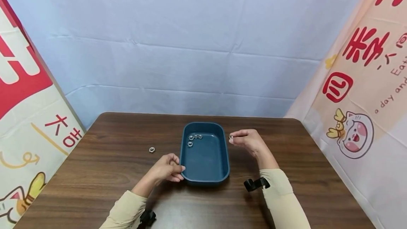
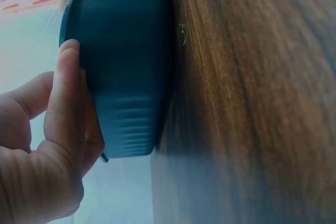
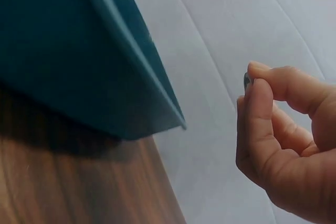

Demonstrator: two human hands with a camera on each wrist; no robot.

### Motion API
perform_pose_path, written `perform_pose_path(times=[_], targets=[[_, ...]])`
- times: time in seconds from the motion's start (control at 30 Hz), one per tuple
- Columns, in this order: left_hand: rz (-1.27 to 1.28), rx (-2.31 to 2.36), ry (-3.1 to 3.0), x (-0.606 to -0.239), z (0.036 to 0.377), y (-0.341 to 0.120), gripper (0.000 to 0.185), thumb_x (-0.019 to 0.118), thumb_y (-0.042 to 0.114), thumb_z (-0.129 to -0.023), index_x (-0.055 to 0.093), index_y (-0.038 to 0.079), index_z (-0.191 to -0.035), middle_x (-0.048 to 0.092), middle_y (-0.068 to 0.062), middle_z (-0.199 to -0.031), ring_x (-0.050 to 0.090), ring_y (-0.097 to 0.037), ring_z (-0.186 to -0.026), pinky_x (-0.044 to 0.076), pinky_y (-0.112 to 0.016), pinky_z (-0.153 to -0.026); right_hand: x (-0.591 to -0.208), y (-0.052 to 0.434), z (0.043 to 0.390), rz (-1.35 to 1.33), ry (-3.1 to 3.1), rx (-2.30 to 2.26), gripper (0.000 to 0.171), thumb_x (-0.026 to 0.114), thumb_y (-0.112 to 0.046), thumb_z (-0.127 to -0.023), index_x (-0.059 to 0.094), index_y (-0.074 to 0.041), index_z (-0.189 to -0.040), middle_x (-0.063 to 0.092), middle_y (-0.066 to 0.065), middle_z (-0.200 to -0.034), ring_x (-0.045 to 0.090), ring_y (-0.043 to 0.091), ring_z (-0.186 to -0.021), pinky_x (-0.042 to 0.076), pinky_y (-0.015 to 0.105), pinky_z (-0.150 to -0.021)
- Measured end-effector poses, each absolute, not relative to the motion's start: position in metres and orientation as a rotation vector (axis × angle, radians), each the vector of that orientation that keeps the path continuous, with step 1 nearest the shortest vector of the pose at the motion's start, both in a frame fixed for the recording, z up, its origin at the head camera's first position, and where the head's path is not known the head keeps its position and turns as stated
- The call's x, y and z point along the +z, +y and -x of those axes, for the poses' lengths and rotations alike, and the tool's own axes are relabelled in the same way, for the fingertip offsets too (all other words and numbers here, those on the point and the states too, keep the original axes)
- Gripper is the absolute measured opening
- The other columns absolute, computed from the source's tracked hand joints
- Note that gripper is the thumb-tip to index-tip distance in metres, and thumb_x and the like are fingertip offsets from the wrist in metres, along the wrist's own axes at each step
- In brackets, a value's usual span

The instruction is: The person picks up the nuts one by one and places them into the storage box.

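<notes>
Head view: right hand [image 1: 251, 141] raised w/ pinched nut [image 1: 231, 137], beside tray [image 1: 205, 181].

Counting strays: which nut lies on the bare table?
The lone nut left of the blue tray; four sit inside the tray, another is pinched by the right hand.

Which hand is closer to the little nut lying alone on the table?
Left. The left hand grips the blue tray's near-left rim, near the lone nut. The right hand pinches another nut beyond the tray's right side.
</notes>
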State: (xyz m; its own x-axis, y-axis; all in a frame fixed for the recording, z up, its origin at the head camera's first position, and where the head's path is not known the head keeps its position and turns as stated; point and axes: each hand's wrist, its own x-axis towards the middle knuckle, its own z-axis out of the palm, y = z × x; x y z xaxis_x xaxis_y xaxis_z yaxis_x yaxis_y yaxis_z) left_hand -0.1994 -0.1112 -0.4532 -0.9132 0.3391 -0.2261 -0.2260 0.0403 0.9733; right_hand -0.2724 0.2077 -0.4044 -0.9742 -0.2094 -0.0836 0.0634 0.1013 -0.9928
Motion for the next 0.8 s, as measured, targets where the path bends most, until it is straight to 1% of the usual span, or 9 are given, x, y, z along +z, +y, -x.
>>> perform_pose_path(times=[0.1,0.17,0.27,0.47,0.53,0.63,0.7,0.77,0.8], targets=[[-0.110,1.927,1.932,-0.452,0.199,-0.112,0.030,0.064,-0.001,-0.083,0.039,-0.007,-0.098,0.056,-0.013,-0.067,0.063,-0.019,-0.053,0.055,-0.030,-0.049,-0.400,0.199,0.278,0.160,2.169,-1.969,0.034,0.067,0.005,-0.081,0.055,0.018,-0.110,0.065,0.014,-0.091,0.065,0.017,-0.079,0.048,0.046,-0.088],[-0.107,1.927,1.934,-0.452,0.199,-0.113,0.029,0.064,-0.001,-0.083,0.039,-0.006,-0.097,0.056,-0.014,-0.067,0.063,-0.020,-0.054,0.055,-0.031,-0.049,-0.397,0.192,0.282,0.161,2.159,-1.976,0.034,0.066,0.006,-0.081,0.055,0.018,-0.110,0.065,0.013,-0.089,0.065,0.018,-0.078,0.045,0.049,-0.089],[-0.106,1.928,1.933,-0.451,0.199,-0.113,0.028,0.063,-0.001,-0.083,0.039,-0.005,-0.097,0.056,-0.014,-0.067,0.063,-0.020,-0.054,0.055,-0.030,-0.049,-0.394,0.182,0.287,0.168,2.163,-1.966,0.034,0.065,0.005,-0.081,0.055,0.017,-0.111,0.066,0.013,-0.088,0.065,0.018,-0.078,0.045,0.051,-0.090],[-0.106,1.919,1.925,-0.450,0.200,-0.113,0.029,0.063,-0.001,-0.084,0.039,-0.006,-0.098,0.057,-0.013,-0.067,0.063,-0.020,-0.054,0.055,-0.030,-0.049,-0.389,0.166,0.298,0.137,2.199,-1.886,0.032,0.066,0.004,-0.082,0.058,0.012,-0.112,0.065,0.014,-0.095,0.065,0.021,-0.083,0.049,0.044,-0.087],[-0.112,1.917,1.924,-0.450,0.200,-0.113,0.028,0.063,0.000,-0.084,0.039,-0.005,-0.097,0.057,-0.013,-0.067,0.063,-0.021,-0.055,0.055,-0.030,-0.049,-0.389,0.163,0.303,0.129,2.195,-1.868,0.031,0.065,0.004,-0.083,0.059,0.011,-0.113,0.064,0.020,-0.100,0.065,0.021,-0.085,0.049,0.042,-0.088],[-0.117,1.911,1.922,-0.449,0.200,-0.112,0.027,0.064,0.000,-0.084,0.039,-0.004,-0.096,0.058,-0.013,-0.067,0.064,-0.021,-0.055,0.055,-0.031,-0.050,-0.389,0.159,0.309,0.123,2.192,-1.853,0.030,0.063,0.005,-0.083,0.059,0.010,-0.112,0.063,0.022,-0.104,0.065,0.021,-0.085,0.049,0.040,-0.087],[-0.119,1.910,1.921,-0.450,0.200,-0.112,0.026,0.064,0.000,-0.084,0.040,-0.003,-0.095,0.058,-0.013,-0.067,0.064,-0.021,-0.055,0.055,-0.031,-0.050,-0.390,0.156,0.312,0.124,2.175,-1.861,0.029,0.062,0.007,-0.083,0.059,0.010,-0.111,0.063,0.023,-0.104,0.065,0.019,-0.084,0.050,0.038,-0.086],[-0.114,1.908,1.919,-0.449,0.199,-0.112,0.027,0.064,0.000,-0.084,0.040,-0.003,-0.095,0.058,-0.013,-0.067,0.063,-0.021,-0.055,0.055,-0.031,-0.050,-0.392,0.153,0.314,0.137,2.167,-1.864,0.029,0.062,0.008,-0.082,0.059,0.011,-0.111,0.065,0.018,-0.101,0.065,0.019,-0.084,0.051,0.038,-0.085],[-0.113,1.909,1.918,-0.449,0.199,-0.112,0.027,0.064,0.000,-0.084,0.040,-0.003,-0.095,0.058,-0.013,-0.067,0.063,-0.020,-0.055,0.055,-0.031,-0.050,-0.393,0.151,0.316,0.144,2.153,-1.873,0.029,0.061,0.009,-0.082,0.059,0.012,-0.110,0.065,0.018,-0.100,0.065,0.020,-0.083,0.050,0.039,-0.085]])
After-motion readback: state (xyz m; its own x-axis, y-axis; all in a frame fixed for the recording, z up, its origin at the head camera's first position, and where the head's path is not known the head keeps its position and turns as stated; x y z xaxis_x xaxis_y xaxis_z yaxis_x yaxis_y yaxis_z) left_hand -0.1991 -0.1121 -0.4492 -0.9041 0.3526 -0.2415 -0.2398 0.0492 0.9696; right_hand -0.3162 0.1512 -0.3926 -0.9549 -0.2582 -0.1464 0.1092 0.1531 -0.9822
